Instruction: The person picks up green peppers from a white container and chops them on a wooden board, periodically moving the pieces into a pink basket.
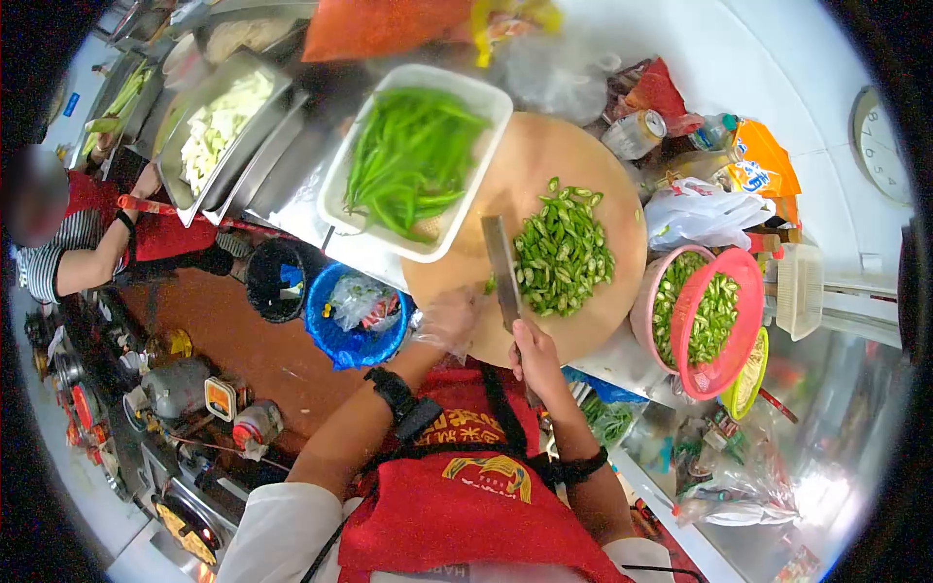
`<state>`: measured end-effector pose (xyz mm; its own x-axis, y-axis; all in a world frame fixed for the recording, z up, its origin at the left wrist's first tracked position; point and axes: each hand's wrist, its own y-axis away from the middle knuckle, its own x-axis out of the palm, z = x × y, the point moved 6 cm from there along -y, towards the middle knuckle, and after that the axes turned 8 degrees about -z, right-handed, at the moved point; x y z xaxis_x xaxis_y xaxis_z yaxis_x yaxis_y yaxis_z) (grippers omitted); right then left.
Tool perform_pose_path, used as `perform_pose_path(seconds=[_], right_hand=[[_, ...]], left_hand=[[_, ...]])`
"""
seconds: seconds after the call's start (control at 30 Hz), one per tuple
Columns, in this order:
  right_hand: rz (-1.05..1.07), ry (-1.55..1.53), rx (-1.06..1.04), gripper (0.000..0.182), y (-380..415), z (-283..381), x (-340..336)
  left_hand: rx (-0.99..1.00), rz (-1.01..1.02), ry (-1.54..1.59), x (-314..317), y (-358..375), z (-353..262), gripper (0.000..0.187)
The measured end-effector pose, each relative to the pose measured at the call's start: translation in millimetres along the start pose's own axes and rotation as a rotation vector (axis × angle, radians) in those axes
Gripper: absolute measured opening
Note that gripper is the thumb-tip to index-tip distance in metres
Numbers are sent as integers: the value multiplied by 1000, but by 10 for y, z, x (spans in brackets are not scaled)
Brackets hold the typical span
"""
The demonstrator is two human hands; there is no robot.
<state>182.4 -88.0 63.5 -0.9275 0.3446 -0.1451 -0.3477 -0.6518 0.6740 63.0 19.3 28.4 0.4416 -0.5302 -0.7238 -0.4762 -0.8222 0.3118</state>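
Note:
My right hand (533, 352) is wrapped round the handle of a cleaver (502, 269), whose blade stands on edge over the round wooden cutting board (573, 151). Just right of the blade lies a heap of sliced green chili peppers (566, 255). On the board's left side is my left hand (449, 319), apparently in a clear plastic glove. Motion smears its fingers, so their grip is hidden. A small green bit (490, 285) shows between that hand and the blade. Whole green peppers (408, 146) fill a white basket (331, 185) that overlaps the board's upper left edge.
Right of the board, a pink basket (746, 335) and a pink bowl (645, 325) hold sliced peppers. Below left stands a blue-lined bin (316, 316). Metal trays (275, 109) with cut pale vegetables sit at left, near another person (92, 262). Cans and bags crowd the back right.

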Motion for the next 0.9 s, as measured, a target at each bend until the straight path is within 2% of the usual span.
perform_pose_path(seconds=[0.07, 0.2, 0.27, 0.33, 0.4, 0.5, 0.57, 0.67, 0.7, 0.77, 0.83, 0.87, 0.9], right_hand=[[19, 30, 12, 40, 17, 36, 4], [4, 5, 41, 41, 121, 66, 24], [4, -44, 19, 41, 97, 52, -1], [41, 84, 4, 41, 3, -1, -6], [17, 83, -2, 41, 84, 133, -6], [11, 78, -11, 40, 69, 33, 11], [23, 77, -29, 40, 73, 12, -37], [42, 50, 90, 40, 89, 16, -12], [55, 38, 42, 40, 111, 15, -30], [69, 3, 3, 37, 125, 68, -31], [87, -1, 43, 37, 36, -34, -66], [100, 2, 82, 36, -2, -58, -75], [112, -99, 109, 35, 6, -47, -115]], left_hand=[[-13, -46, 96, 38, -40, 48, 27], [19, -42, 66, 115, -17, 182, 25], [-64, 12, 60, 119, -30, 183, 36], [-79, 14, 93, -14, -2, 27, 35], [-112, -1, 123, -110, -35, -5, 35], [-107, 79, 108, -1, -33, 79, 33], [-44, -61, 130, 115, -84, 177, 30], [-19, -34, 204, 179, -106, 266, 30], [-39, -41, 187, 110, -55, 267, 30], [-204, 63, 160, -184, 29, 24, 34], [-132, 18, 208, 165, -47, 293, 34], [-56, -24, 262, 54, -61, 249, 34], [-65, 23, 162, -6, -29, 275, 32]])
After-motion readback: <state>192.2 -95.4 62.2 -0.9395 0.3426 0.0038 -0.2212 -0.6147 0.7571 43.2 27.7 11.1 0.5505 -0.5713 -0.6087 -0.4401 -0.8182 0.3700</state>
